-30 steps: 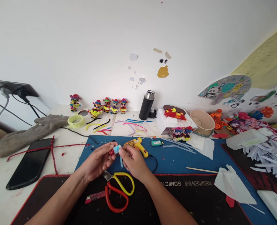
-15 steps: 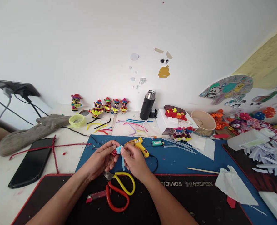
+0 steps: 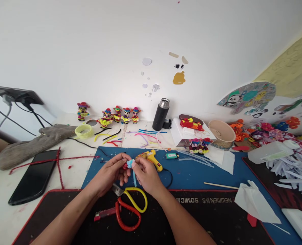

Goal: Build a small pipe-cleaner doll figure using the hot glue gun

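My left hand (image 3: 115, 172) pinches a small fuzzy red piece (image 3: 125, 166) of pipe cleaner work between thumb and fingers. Joined to it is a light blue pipe cleaner (image 3: 134, 178), bunched at the top with a straight tail hanging down. The fingers of my right hand (image 3: 147, 173) are closed on the blue part. Just beyond lies a yellow hot glue gun (image 3: 154, 160). Below the hands rest scissors (image 3: 138, 207) with one red and one yellow handle, and a red lighter-like object (image 3: 105, 214) partly under them.
Several pipe cleaner dolls (image 3: 106, 118) stand along the wall. A black flask (image 3: 161, 114), a white box (image 3: 177, 134) and a beige bowl (image 3: 221, 132) are at the back. Left are a phone (image 3: 33, 177) and a driftwood piece (image 3: 35, 143); tissue (image 3: 256, 200) lies right.
My left fingers have shifted slightly around the red piece, and a little more of it shows. Both hands otherwise stay in place.
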A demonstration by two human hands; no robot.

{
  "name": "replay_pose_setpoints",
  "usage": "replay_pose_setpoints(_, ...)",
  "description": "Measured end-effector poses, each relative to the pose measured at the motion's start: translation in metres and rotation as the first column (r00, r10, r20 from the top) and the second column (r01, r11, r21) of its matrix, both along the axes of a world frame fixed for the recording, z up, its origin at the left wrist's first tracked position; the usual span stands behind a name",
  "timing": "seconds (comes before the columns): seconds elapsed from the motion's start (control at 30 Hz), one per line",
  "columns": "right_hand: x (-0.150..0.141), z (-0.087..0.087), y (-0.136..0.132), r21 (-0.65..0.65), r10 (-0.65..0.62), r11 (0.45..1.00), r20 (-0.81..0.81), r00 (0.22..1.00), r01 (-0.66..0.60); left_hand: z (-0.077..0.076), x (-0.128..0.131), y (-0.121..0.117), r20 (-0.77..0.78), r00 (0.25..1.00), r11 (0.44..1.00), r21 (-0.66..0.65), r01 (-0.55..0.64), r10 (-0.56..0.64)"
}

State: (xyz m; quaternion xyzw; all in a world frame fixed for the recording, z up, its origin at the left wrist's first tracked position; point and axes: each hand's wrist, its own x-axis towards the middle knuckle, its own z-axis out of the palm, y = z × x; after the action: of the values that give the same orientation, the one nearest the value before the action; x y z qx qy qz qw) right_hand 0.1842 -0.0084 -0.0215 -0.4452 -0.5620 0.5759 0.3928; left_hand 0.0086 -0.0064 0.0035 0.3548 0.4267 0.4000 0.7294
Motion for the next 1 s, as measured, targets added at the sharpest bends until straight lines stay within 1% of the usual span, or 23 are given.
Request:
replay_pose_setpoints(0.07,0.0,-0.0006,0.0005,0.0,-0.005,1.0,-0.006,1.0,0.005,0.0009,-0.0005,-0.0003,-0.007,1.0,1.0,0.018,0.002,-0.002)
replay_pose_setpoints(0.17,0.0003,0.0,0.0004,-0.001,-0.015,1.0,-0.008,1.0,0.015,0.004,-0.0028,-0.001,-0.029,0.999,0.998,0.046,0.039,-0.038)
replay_pose_setpoints(0.27,0.0003,0.0021,-0.0003,-0.001,-0.015,1.0,0.008,1.0,0.015,0.0076,-0.0053,-0.0012,-0.124,0.99,0.987,0.139,0.083,-0.066)
replay_pose_setpoints(0.37,-0.0002,0.0044,-0.0009,-0.006,-0.002,1.0,0.008,1.0,0.002,0.0092,-0.0069,-0.0002,-0.215,0.975,0.963,0.242,0.116,-0.063)
replay_pose_setpoints(0.5,-0.0002,0.0055,-0.0009,-0.019,0.002,1.0,-0.002,1.0,-0.002,0.008,-0.0065,-0.0001,-0.244,0.97,0.946,0.308,0.098,-0.021)
replay_pose_setpoints(0.67,0.0,0.0049,-0.0006,-0.031,0.0,1.0,-0.017,1.0,0.0,0.0069,-0.0037,-0.0052,-0.285,0.957,0.926,0.373,0.064,0.048)
replay_pose_setpoints(0.77,0.0,0.0046,-0.0007,-0.038,0.002,0.999,-0.02,1.0,-0.002,0.0057,-0.0031,-0.0069,-0.31,0.947,0.918,0.395,0.047,0.085)
replay_pose_setpoints(1.0,-0.0005,0.0032,0.0,-0.056,0.007,0.998,-0.027,1.0,-0.008,0.0053,-0.0013,-0.0055,-0.334,0.937,0.911,0.41,0.045,0.104)
